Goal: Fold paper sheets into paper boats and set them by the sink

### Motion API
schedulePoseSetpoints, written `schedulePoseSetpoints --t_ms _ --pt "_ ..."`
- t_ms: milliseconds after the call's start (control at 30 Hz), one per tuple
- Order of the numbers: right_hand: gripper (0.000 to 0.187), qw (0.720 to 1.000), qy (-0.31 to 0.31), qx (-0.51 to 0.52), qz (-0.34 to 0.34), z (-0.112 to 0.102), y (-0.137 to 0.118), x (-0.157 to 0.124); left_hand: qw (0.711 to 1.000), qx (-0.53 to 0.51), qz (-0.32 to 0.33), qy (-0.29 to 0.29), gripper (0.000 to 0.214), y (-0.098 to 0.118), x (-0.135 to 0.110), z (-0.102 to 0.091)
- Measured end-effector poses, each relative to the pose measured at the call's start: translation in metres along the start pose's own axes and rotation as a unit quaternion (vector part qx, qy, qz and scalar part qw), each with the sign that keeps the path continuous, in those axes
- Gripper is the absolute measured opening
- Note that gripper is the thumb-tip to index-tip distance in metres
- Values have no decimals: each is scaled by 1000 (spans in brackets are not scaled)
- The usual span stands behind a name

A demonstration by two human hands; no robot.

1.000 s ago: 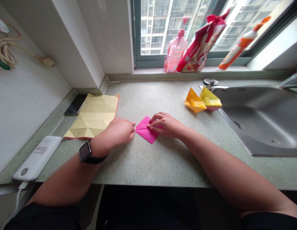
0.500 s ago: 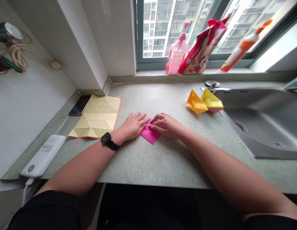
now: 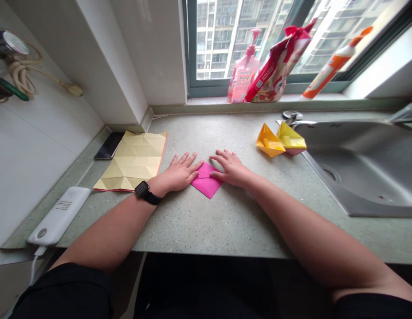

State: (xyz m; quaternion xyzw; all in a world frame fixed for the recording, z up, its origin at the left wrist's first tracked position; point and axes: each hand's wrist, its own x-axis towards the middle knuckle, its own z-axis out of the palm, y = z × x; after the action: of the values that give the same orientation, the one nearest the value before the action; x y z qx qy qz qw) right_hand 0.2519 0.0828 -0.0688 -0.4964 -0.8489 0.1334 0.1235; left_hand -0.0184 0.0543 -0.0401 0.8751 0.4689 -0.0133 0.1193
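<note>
A pink folded paper (image 3: 208,186) lies flat on the counter as a diamond, with a fold line running across its middle. My left hand (image 3: 180,173) rests at its left corner, fingers spread, the fingertips touching the edge. On the opposite side my right hand (image 3: 231,168) lies with its fingers apart, its thumb on the right part of the paper. A black watch (image 3: 142,189) is on my left wrist.
Creased yellow paper sheets (image 3: 135,155) lie left, partly over a phone (image 3: 109,145). A white power bank (image 3: 59,215) sits near the front edge. An orange paper boat (image 3: 269,144) and a yellow one (image 3: 291,139) stand beside the steel sink (image 3: 328,190).
My right hand's fingers have spread and moved off the middle of the pink paper to its right side. My left hand has shifted slightly left, uncovering more of the paper.
</note>
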Motion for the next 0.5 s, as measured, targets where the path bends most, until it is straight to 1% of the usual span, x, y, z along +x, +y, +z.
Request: schedulePoseSetpoints --t_ms 167,267,300,367,433,500 --pt "78 999 -38 12 12 -12 19 0 1000 -9 14 -17 59 -17 -7 -4" --pt "75 999 -43 22 -5 -19 24 -2 999 -18 24 -24 59 -27 -11 -7" --pt "72 999 -38 26 -16 -21 24 -3 999 -22 27 -21 60 -29 -13 -8" --pt "59 998 -25 39 -49 -23 22 -4 999 -34 37 -1 60 -30 -15 -11" --pt "43 995 -6 54 -81 -23 17 -5 996 -52 56 39 56 -27 -16 -13" --pt "33 993 12 66 -97 -22 12 -5 990 -77 79 86 49 -20 -16 -14"
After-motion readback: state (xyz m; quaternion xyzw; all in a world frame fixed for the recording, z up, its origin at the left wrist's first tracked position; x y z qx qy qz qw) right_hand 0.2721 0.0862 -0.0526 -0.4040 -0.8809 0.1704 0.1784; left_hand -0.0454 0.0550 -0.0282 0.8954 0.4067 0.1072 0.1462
